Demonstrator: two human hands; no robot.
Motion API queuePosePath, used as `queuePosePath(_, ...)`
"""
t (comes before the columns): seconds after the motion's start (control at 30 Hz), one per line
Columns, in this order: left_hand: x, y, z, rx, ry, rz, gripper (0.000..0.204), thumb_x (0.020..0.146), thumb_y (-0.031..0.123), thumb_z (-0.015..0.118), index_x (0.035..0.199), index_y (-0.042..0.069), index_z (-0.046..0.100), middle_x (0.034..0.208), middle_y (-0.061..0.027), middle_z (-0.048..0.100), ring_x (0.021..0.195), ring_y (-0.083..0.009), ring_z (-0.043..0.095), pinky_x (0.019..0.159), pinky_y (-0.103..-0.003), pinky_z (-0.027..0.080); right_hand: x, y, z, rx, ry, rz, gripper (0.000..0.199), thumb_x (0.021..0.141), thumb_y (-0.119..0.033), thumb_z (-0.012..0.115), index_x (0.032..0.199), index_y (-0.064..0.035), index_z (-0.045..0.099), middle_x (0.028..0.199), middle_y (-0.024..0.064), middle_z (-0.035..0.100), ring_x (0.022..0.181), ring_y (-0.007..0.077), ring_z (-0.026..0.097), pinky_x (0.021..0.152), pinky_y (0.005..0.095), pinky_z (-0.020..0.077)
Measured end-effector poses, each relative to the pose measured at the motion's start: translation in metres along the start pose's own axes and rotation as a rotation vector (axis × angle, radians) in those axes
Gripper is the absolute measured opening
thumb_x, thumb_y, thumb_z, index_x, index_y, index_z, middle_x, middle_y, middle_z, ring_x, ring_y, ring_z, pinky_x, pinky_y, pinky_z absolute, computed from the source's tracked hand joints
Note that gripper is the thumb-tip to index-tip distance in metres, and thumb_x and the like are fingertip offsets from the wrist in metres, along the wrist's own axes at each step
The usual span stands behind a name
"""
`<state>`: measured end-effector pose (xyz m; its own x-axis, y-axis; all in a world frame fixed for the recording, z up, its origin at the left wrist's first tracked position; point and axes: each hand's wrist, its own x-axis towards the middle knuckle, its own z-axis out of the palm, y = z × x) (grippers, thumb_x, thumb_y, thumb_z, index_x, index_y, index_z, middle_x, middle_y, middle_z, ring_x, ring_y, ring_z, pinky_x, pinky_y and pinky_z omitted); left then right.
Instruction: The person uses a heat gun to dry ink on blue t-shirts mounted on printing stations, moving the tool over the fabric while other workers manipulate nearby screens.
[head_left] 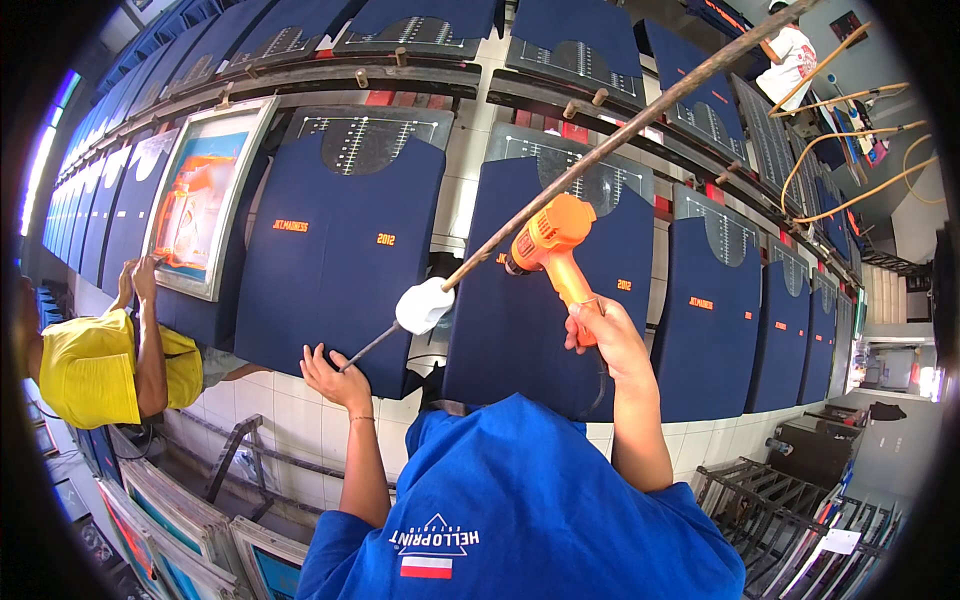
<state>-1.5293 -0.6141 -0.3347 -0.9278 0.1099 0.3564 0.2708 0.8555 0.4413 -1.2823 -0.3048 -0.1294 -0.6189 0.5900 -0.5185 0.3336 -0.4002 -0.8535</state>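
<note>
To the left, a co-worker in yellow [90, 370] stands by a framed screen [205, 200] smeared orange. Far off at upper right there's someone in white [793, 65], near looping tan hoses [868, 132]. More frames [190, 515] lean together at lower left; a dark rack [770, 500] stands at lower right over pale tiles [300, 408].

The bare left hand [337, 380] is extended forward, back of the hand uppermost, its fingers parted and loosely straightened; the bare left forearm [366, 462] runs nearly straight behind it. The bare right hand [614, 342] reaches slightly farther forward, fingers curled into a firm grip, bare right forearm [642, 430] leaning slightly leftward.
</note>
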Motion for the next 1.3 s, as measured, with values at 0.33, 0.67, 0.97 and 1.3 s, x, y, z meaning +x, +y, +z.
queuePosePath(0.33, 0.0, 0.0, -0.001, 0.011, -0.012, -0.029, 0.03, 0.093, 0.014, 0.053, 0.12, 0.002, 0.06, 0.142, -0.0141, 0.049, 0.135, -0.0392, 0.035, 0.111, -0.049, 0.029, 0.002, -0.001, 0.014, -0.037, -0.002, -0.024, 0.025, 0.09, -0.03, 0.065, 0.094, -0.0061, 0.059, 0.07, -0.0005, 0.058, 0.06, 0.0112, 0.06, 0.055, 0.0249, 0.0453)
queuePosePath(0.67, 0.0, -0.003, 0.001, 0.014, 0.012, -0.009, 0.028, 0.092, 0.011, 0.056, 0.119, 0.002, 0.06, 0.14, -0.0152, 0.051, 0.133, -0.0391, 0.037, 0.11, -0.048, 0.031, 0.008, 0.002, 0.011, -0.024, -0.05, -0.023, 0.026, 0.089, -0.031, 0.066, 0.095, -0.0059, 0.059, 0.07, -0.0003, 0.059, 0.06, 0.0101, 0.06, 0.054, 0.0241, 0.0451)
queuePosePath(0.97, 0.0, 0.0, 0.0, 0.019, 0.003, -0.022, 0.029, 0.092, 0.013, 0.055, 0.119, 0.002, 0.06, 0.14, -0.0154, 0.05, 0.133, -0.0394, 0.037, 0.111, -0.048, 0.03, 0.009, -0.001, 0.017, -0.033, -0.047, -0.019, 0.025, 0.089, -0.029, 0.065, 0.094, -0.0058, 0.058, 0.071, -0.0001, 0.058, 0.062, 0.0103, 0.06, 0.055, 0.0242, 0.0455)
queuePosePath(1.3, 0.0, -0.002, -0.001, 0.022, 0.012, -0.004, 0.03, 0.091, 0.013, 0.055, 0.119, 0.002, 0.06, 0.14, -0.0156, 0.051, 0.133, -0.0399, 0.037, 0.111, -0.048, 0.029, 0.013, -0.001, 0.015, -0.011, -0.074, -0.014, 0.024, 0.089, -0.027, 0.066, 0.095, -0.0058, 0.058, 0.073, 0.0013, 0.06, 0.061, 0.0111, 0.061, 0.054, 0.0242, 0.0463)
